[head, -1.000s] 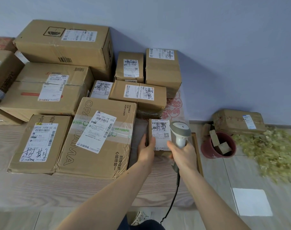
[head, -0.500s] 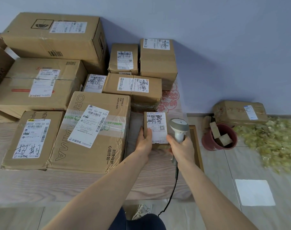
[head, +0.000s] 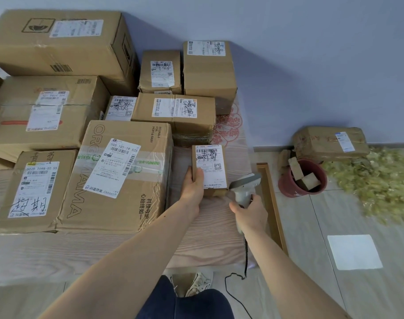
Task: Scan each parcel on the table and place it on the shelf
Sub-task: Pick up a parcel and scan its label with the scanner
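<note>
A small brown parcel [head: 209, 166] with a white shipping label lies near the right end of the wooden table [head: 104, 254]. My left hand [head: 193, 191] grips its left edge, thumb on the label. My right hand [head: 249, 212] holds the grey barcode scanner [head: 243, 186] by its handle, just right of the parcel's near corner, head tipped toward the label. A black cable [head: 246, 256] hangs from the scanner. No shelf is in view.
Several larger cardboard parcels crowd the table's left and back, the nearest a big printed box [head: 120, 176] beside my left hand. On the tiled floor to the right are a wooden frame [head: 273, 203], a red pot [head: 300, 180], a wrapped parcel [head: 330, 143] and yellow scraps [head: 378, 180].
My right hand has drawn the scanner down and to the right, off the label, and tipped its head. My left hand keeps its hold on the small parcel.
</note>
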